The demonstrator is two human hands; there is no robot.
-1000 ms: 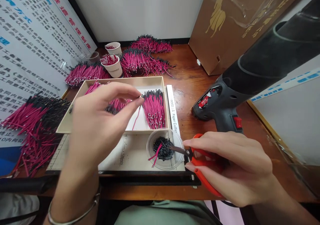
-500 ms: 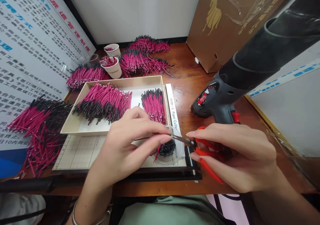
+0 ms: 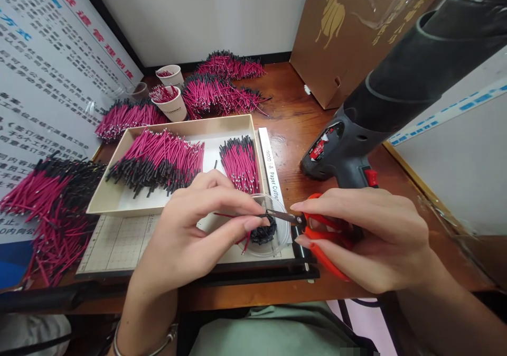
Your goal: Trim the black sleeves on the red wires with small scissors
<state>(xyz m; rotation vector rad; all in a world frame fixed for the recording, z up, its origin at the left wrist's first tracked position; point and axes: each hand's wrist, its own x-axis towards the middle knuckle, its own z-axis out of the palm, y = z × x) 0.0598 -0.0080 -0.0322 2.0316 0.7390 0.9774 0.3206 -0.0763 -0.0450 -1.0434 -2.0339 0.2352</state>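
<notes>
My left hand pinches a short pink wire between thumb and forefinger, its black end pointing right. In my right hand is a pair of scissors with red-orange handles. Their blades reach the wire's black end at my left fingertips; whether they touch it I cannot tell. Below the fingertips a clear round dish holds black bits and a few pink wires. Just behind, a shallow cream box contains a large heap of pink-and-black wires and a smaller bundle.
The box and dish rest on a paper cutter. Beyond stand two paper cups of wires and several wire piles. More wires lie left. At right are a black power tool with a thick tube and a brown carton.
The view has shifted slightly, so most things appear a little further left and up. Both hands keep their holds, and the scissor blades stay at the wire's end.
</notes>
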